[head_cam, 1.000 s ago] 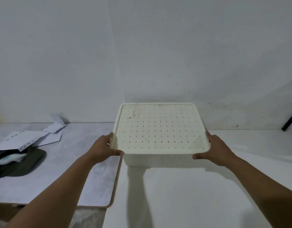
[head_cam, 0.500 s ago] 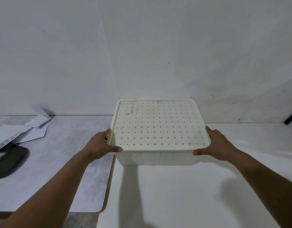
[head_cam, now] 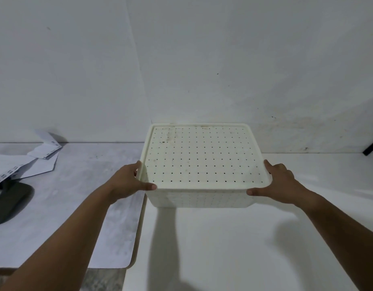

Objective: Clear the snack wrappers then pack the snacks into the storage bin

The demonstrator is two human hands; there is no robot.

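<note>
white table (head_cam: 244,248), grey mat (head_cam: 76,206), bare white wall (head_cam: 202,59)

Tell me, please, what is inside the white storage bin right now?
That cannot be seen: the perforated lid covers the storage bin, and its small holes show only darkness. Left hand and right hand grip its sides.

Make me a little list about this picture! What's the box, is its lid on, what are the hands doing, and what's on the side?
box: cream storage bin with small holes, on a white surface
lid: lid on top, closed
left hand: left hand grips the lid's left edge
right hand: right hand grips its right edge
side: white papers and a dark object on the left table
</note>
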